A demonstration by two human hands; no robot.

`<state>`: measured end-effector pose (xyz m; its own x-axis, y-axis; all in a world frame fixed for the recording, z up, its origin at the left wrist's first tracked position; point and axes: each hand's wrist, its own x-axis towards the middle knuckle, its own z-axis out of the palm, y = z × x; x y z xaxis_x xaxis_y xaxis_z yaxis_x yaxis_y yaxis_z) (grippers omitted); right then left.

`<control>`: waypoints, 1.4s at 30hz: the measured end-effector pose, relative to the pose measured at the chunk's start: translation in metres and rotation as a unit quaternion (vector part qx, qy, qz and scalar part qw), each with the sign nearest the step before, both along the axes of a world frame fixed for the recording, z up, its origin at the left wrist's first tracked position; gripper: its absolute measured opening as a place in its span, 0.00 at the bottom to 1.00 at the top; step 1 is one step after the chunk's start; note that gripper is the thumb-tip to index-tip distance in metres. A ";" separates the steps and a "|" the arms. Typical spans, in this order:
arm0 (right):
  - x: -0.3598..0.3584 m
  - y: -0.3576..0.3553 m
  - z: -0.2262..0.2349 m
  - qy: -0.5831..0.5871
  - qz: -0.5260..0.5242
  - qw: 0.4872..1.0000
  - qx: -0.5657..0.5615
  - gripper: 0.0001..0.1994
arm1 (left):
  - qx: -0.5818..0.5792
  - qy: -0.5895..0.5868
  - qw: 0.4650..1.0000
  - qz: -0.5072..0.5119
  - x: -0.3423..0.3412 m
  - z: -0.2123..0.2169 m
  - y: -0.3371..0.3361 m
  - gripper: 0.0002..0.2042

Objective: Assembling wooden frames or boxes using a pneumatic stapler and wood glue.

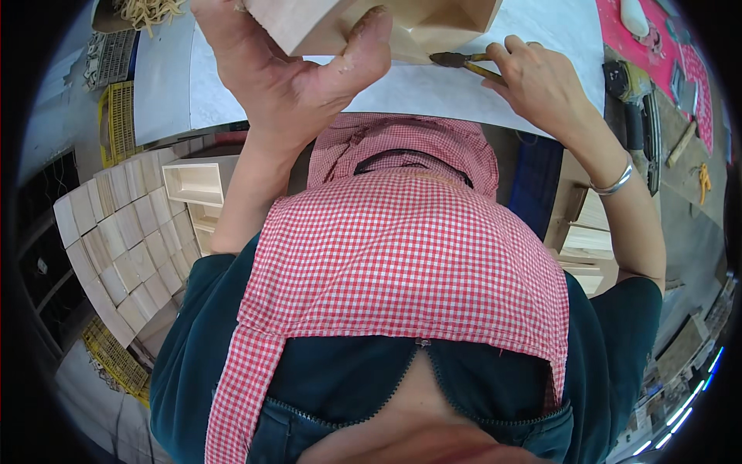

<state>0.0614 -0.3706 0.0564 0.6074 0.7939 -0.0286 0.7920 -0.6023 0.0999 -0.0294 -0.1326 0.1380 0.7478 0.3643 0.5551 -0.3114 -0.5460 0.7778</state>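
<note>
My left hand is raised at the top of the view and grips a pale wooden box, thumb pressed on its near face. The box hangs over the white tabletop. My right hand rests on that tabletop, just right of the box, and holds a pair of pliers whose dark jaws point left toward the box's lower edge. A silver bracelet sits on my right wrist. My red checked apron fills the middle of the view.
Several stacked wooden boxes lie at my left, with one open box on top. Yellow crates stand further left. At the right are a dark power tool, a red mat, a hammer and more wooden pieces.
</note>
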 end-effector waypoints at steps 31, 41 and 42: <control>-0.048 0.007 -0.011 0.240 -0.196 0.941 0.135 0.16 | -0.048 -0.015 0.999 -0.019 0.003 0.003 -0.003 0.40; -0.026 0.017 0.011 0.116 -0.083 0.990 -0.006 0.14 | -0.093 0.009 0.994 -0.048 -0.001 0.008 -0.009 0.40; -0.023 0.015 0.006 0.144 -0.086 0.986 0.007 0.14 | -0.095 0.010 0.994 -0.048 -0.001 0.008 -0.009 0.40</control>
<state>0.0380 -0.3555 0.0623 0.7018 0.6810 -0.2092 0.6720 -0.7303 -0.1229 -0.0300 -0.1416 0.1456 0.7942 0.3868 0.4687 -0.3393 -0.3577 0.8700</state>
